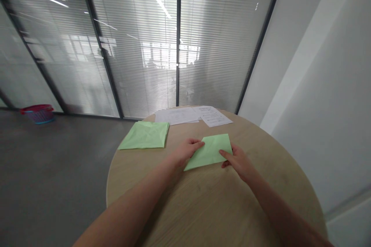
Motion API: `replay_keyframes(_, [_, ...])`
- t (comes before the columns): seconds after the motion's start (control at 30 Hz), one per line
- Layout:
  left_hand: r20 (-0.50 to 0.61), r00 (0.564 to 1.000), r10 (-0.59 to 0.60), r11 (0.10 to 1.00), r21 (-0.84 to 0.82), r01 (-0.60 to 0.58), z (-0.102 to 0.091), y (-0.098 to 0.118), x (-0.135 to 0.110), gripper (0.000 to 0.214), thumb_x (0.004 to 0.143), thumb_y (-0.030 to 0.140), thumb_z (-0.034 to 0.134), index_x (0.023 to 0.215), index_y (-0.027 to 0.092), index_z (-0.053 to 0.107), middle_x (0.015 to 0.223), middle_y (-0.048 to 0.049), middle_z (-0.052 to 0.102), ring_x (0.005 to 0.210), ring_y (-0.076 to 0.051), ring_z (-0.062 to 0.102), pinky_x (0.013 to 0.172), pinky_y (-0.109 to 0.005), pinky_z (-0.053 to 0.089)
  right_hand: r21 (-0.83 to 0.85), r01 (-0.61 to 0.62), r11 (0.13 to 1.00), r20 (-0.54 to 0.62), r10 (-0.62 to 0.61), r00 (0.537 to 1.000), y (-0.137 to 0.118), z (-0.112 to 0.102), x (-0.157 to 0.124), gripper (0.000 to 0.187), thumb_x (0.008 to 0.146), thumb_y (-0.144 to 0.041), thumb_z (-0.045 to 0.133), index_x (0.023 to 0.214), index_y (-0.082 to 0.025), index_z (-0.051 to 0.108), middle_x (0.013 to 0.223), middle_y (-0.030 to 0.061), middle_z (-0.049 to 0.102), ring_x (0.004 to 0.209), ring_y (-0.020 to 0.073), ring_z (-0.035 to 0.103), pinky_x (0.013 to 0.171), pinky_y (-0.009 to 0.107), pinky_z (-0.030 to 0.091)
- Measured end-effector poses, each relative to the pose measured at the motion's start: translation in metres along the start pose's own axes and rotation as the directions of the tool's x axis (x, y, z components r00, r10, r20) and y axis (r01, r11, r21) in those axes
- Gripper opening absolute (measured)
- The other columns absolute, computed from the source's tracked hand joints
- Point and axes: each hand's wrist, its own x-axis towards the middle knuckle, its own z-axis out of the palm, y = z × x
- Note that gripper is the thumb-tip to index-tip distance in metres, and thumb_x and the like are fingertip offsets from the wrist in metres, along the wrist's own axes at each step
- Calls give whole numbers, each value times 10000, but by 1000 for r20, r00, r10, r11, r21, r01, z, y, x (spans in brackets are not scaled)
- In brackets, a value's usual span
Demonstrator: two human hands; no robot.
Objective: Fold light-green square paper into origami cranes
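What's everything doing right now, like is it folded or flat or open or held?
Smaller green sheet: held at both sides, mostly flat
Left hand: gripping its left side
Right hand: gripping its right side, thumb on top
Larger green sheet: lying on the table, creased, looks folded
Printed papers: flat, overlapping
Blinds: lowered
Basket: upright on the floor

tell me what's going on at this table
A person's left hand and right hand are holding a small green piece between them, one at each side; paper or cloth, I can't tell. A larger green bundle lies flat near the left edge of the round table, with neither hand on it. White papers lie at the table's far side, and a basket stands on the floor off to the left.
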Motion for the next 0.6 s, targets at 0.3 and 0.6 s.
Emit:
replay_keyframes(0.3, [16, 999, -37, 999, 19, 37, 1, -4, 3, 331, 753, 493, 741, 771, 169, 678, 580, 53, 501, 538, -114, 411, 549, -267, 269, -269, 286, 920, 73, -276, 958, 7, -10, 1, 352, 882, -283, 570, 1184, -262, 750, 1172, 89, 715, 809, 215, 695, 566, 298, 594])
replay_keyframes(0.6, [-61, 995, -82, 986, -149, 72, 2, -2, 0, 296, 717, 419, 800, 854, 164, 739, 761, -32, 716, 698, -188, 611, 668, -300, 467, -385, 578, 719, 414, -426, 805, 7, -13, -1, 631, 744, 18, 502, 1186, -342, 772, 1478, 54, 562, 1330, 263, 559, 1147, 500, 426])
